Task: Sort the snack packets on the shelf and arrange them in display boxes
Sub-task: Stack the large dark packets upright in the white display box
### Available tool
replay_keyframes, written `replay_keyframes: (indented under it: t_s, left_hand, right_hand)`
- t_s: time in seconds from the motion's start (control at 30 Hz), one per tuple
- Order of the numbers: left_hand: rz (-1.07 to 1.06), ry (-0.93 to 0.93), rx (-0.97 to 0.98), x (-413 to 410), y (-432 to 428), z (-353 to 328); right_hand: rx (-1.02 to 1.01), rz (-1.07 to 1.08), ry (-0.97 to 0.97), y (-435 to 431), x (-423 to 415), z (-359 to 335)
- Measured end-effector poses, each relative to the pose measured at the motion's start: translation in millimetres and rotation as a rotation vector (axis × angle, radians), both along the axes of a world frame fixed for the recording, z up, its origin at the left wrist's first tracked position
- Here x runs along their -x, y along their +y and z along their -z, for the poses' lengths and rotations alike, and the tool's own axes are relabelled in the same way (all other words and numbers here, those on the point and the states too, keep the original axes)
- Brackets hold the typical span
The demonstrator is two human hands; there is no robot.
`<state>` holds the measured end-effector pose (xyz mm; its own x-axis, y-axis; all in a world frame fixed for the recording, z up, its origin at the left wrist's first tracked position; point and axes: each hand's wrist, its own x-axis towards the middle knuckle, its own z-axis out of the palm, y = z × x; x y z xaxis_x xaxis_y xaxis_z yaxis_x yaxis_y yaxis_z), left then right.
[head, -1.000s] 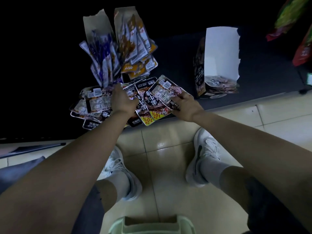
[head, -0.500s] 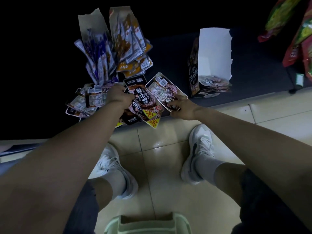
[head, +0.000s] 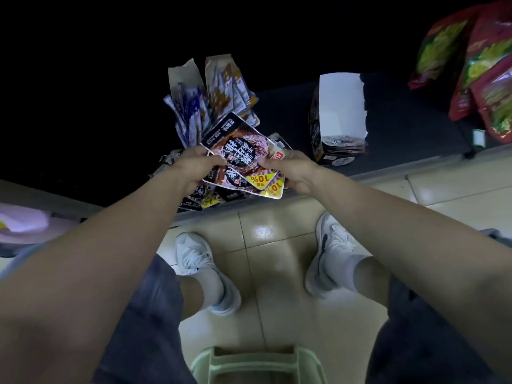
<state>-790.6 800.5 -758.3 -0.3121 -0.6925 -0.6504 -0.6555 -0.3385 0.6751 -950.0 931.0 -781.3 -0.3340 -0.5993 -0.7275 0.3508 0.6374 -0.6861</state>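
A stack of dark brown snack packets (head: 241,151) with yellow 10% corners is held above the shelf edge. My left hand (head: 194,167) grips the stack's left side and my right hand (head: 288,170) pinches its right side. More of the same packets (head: 202,196) lie on the dark shelf (head: 401,128) under my left wrist. To the right stands a black display box (head: 327,134) with a white raised flap and a few packets inside. Behind the stack, two paper display boxes hold purple packets (head: 188,106) and orange packets (head: 230,90).
Red and green snack bags (head: 482,65) hang at the upper right. Below the shelf is a tiled floor (head: 277,245) with my white shoes on it. A pale green stool (head: 257,364) sits at the bottom edge. A pale object (head: 22,221) lies at far left.
My two hands have come together and gathered the spread-out brown packets into one stack, lifted off the shelf. The camera has shifted, so the shelf items sit further right.
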Motion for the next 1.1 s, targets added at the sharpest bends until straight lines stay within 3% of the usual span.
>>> replay_keyframes:
  t_s: [0.1, 0.17, 0.27, 0.37, 0.43, 0.5, 0.6, 0.73, 0.87, 1.0, 1.1]
  left_hand:
    - [0.03, 0.033, 0.102, 9, 7, -13]
    - [0.149, -0.017, 0.378, 17, 10, -20]
    - [0.534, -0.031, 0.672, 38, 27, -35]
    - [0.912, -0.188, 0.623, 67, 48, -41]
    - [0.884, -0.104, 0.362, 80, 55, -40]
    - [0.722, 0.067, 0.104, 86, 61, -37]
    - [0.595, 0.179, 0.007, 98, 68, -32]
    - [0.491, 0.237, 0.029, 128, 75, -20]
    - [0.567, 0.26, 0.027, 160, 87, -7]
    - [0.683, 0.09, 0.307, 189, 85, 9]
    - [0.677, 0.064, 0.473, 206, 81, 14]
  right_hand:
    - [0.08, -0.059, 0.205, 12, 18, -18]
    - [0.091, -0.164, 0.362, 22, 33, -32]
    - [0.069, -0.359, 0.485, 36, 49, -48]
    - [0.093, -0.408, 0.558, 46, 57, -55]
    - [0.152, -0.298, 0.512, 53, 63, -56]
    - [0.214, -0.132, 0.393, 62, 70, -56]
    - [0.253, -0.001, 0.236, 77, 88, -50]
    - [0.139, -0.04, 0.183, 91, 114, -46]
    - [0.176, 0.066, 0.25, 95, 139, -42]
    - [0.203, 0.174, 0.4, 98, 172, -42]
    - [0.298, 0.307, 0.525, 92, 199, -47]
